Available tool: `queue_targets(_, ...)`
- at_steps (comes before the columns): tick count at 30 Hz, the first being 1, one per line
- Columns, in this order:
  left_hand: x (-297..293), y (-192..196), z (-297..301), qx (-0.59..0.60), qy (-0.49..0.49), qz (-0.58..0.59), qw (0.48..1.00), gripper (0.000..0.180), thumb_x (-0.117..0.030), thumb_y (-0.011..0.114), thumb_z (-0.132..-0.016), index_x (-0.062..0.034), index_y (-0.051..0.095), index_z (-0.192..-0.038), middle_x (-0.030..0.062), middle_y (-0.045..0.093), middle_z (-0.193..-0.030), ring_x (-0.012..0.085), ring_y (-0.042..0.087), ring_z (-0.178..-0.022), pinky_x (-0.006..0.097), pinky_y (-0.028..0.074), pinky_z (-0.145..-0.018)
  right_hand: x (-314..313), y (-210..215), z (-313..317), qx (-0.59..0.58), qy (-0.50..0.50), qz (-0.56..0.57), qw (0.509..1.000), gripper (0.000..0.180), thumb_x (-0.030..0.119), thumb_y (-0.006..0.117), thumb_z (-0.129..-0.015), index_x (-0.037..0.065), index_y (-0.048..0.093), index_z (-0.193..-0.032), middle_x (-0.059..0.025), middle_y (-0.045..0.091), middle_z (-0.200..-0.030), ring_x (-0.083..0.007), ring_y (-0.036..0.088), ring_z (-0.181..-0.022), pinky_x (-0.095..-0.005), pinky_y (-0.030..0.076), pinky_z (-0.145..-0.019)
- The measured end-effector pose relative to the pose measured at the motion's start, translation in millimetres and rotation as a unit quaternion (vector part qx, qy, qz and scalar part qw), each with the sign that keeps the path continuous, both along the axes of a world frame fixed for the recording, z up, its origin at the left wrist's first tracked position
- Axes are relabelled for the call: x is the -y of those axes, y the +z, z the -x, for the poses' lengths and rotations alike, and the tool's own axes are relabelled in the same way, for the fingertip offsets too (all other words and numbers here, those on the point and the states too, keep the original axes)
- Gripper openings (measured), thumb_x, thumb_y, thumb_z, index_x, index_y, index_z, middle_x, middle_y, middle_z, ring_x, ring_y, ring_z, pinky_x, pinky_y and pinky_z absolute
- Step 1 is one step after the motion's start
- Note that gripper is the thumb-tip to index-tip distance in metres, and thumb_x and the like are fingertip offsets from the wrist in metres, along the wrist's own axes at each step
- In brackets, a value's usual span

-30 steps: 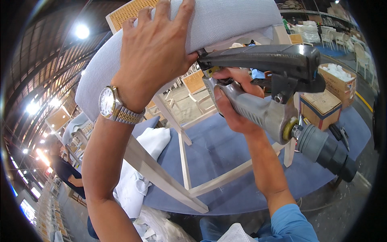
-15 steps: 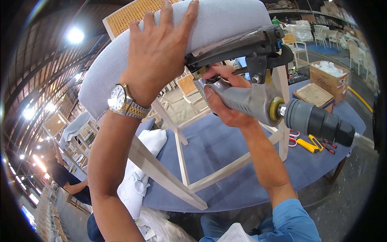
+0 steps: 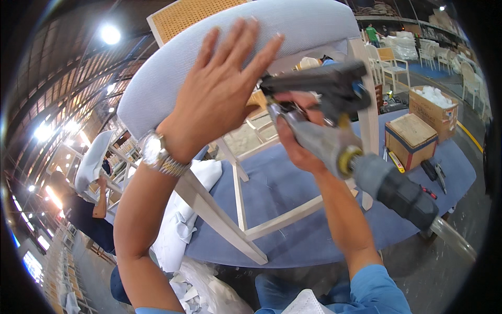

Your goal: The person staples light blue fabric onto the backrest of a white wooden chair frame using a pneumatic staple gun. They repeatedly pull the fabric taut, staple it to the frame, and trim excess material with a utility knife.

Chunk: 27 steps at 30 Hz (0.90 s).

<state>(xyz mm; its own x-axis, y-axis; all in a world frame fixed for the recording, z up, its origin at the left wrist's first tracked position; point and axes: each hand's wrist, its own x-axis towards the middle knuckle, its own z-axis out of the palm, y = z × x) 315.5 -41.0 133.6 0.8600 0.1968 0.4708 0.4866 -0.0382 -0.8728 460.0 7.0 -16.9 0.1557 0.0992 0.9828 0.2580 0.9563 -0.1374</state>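
Note:
A wooden chair (image 3: 217, 217) stands tilted on the table, its light grey padded seat (image 3: 151, 99) high in front of me and a woven cane panel (image 3: 183, 22) behind it. My left hand (image 3: 217, 94), with a watch at the wrist, lies over the seat's front edge, fingers spread and somewhat blurred. In my right hand (image 3: 298, 146) is a pneumatic staple gun (image 3: 332, 140), gripped around its handle. The gun's dark nose end is just below the seat's edge, close to my left fingers, and is smeared by motion. An air hose (image 3: 454, 240) trails from its coupling toward the lower right.
The table (image 3: 293, 246) has a blue-grey cover. On its right lie a small box (image 3: 410, 137), a yellow cutter (image 3: 396, 161) and pliers (image 3: 441, 177); a carton (image 3: 435, 112) stands behind. White fabric (image 3: 175, 235) lies at the left. A co-worker (image 3: 89, 214) handles another chair.
The staple gun has dropped away from the seat's underside, its hose end swinging downward. My left hand has shifted right and down along the seat. The view has moved slightly.

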Motion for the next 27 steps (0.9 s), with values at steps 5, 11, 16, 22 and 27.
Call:
queue_targets(5, 9.8, 117.4, 46.9, 0.048, -0.052, 0.049, 0.996, 0.081, -0.059, 0.068, -0.091, -0.0099, 0.049, -0.152, 0.0207, 0.042, -0.158, 0.0367, 0.039, -0.147, 0.05, 0.035, -0.118, 13.8, -23.7, -15.0, 0.02, 0.103, -0.047, 0.993, 0.035, 0.004, 0.067, -0.09, 0.0, 0.061, -0.124, -0.0204, 0.063, -0.132, -0.0263, 0.06, -0.117, -0.0391, 0.047, -0.102)
queue_targets(11, -21.4, 126.7, 16.9, 0.362, 0.093, 0.359, 0.855, 0.089, -0.072, 0.057, -0.091, -0.0087, 0.047, -0.153, 0.0251, 0.05, -0.151, 0.0366, 0.05, -0.139, 0.045, 0.041, -0.112, 12.7, -33.8, -23.9, 0.004, 0.13, -0.023, 0.991, 0.032, 0.002, 0.064, -0.09, -0.001, 0.06, -0.122, -0.0257, 0.06, -0.137, -0.0297, 0.057, -0.126, -0.0409, 0.044, -0.108)
queue_targets(16, -21.5, 113.6, 19.8, 0.283, 0.047, 0.407, 0.867, 0.094, -0.074, 0.064, -0.084, -0.0144, 0.047, -0.154, 0.0238, 0.054, -0.147, 0.0361, 0.052, -0.137, 0.044, 0.04, -0.113, 5.9, -34.3, -30.1, 0.008, 0.115, -0.034, 0.993, 0.031, 0.001, 0.064, -0.09, -0.002, 0.06, -0.121, -0.0219, 0.063, -0.13, -0.0238, 0.06, -0.115, -0.0365, 0.046, -0.102)
queue_targets(22, -7.5, 78.0, 25.9, 0.116, 0.036, 0.15, 0.981, 0.098, -0.067, 0.075, -0.08, -0.015, 0.042, -0.156, 0.0253, 0.056, -0.143, 0.0407, 0.058, -0.129, 0.048, 0.047, -0.105, -6.1, -16.6, -12.3, -0.02, 0.05, -0.09, 0.994, 0.029, 0.002, 0.064, -0.088, -0.002, 0.061, -0.117, -0.0148, 0.066, -0.115, -0.0189, 0.06, -0.103, -0.0316, 0.048, -0.093)
queue_targets(27, 33.2, 34.1, -20.9, 0.182, 0.17, 0.099, 0.963, 0.097, -0.06, 0.067, -0.088, -0.0012, 0.031, -0.157, 0.0303, 0.05, -0.14, 0.0438, 0.053, -0.128, 0.054, 0.045, -0.105, -18.9, -8.4, 4.6, -0.04, 0.072, -0.114, 0.99, 0.03, 0.003, 0.065, -0.088, -0.002, 0.062, -0.117, -0.0145, 0.067, -0.112, -0.0176, 0.062, -0.097, -0.0313, 0.05, -0.088)
